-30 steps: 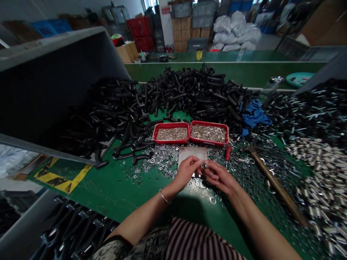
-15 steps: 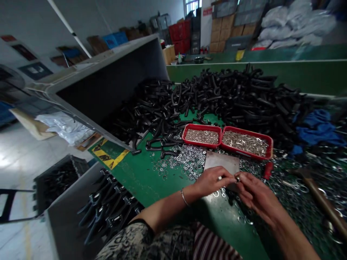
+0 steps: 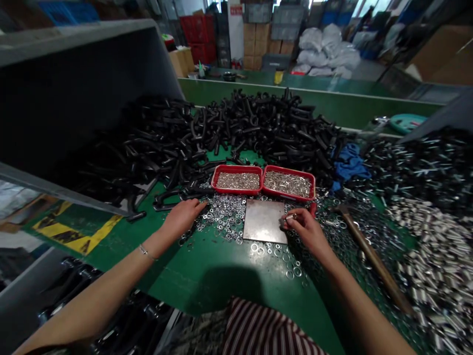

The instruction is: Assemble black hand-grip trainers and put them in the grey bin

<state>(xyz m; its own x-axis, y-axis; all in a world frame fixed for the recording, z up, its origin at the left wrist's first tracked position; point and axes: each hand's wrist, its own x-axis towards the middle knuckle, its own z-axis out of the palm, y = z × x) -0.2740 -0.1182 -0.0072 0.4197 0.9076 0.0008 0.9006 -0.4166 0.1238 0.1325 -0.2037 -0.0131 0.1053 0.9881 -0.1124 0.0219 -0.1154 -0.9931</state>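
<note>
My left hand (image 3: 183, 217) is low over the left edge of the loose metal washers (image 3: 226, 213), beside the nearest black curved handles (image 3: 166, 203). Its thumb points out to the right and the other fingers are partly hidden; nothing shows in it. By the right edge of a flat metal plate (image 3: 263, 222), my right hand (image 3: 308, 234) is closed on a small ribbed metal part (image 3: 290, 217), spring-like or threaded. A dark bit at the fingertips is too small to name.
Two red trays of small metal pins (image 3: 238, 191) (image 3: 288, 194) stand behind the plate. A hammer (image 3: 373, 259) lies right, beside piled metal cylinders (image 3: 439, 261). Black handles heap along the back, spilling from a tipped grey bin (image 3: 168, 64). A blue cloth (image 3: 350, 162) lies near them.
My hands were together over the plate's near edge; now they are apart. The left has moved left to the washers and handles, the right holds the small part. The view has turned right.
</note>
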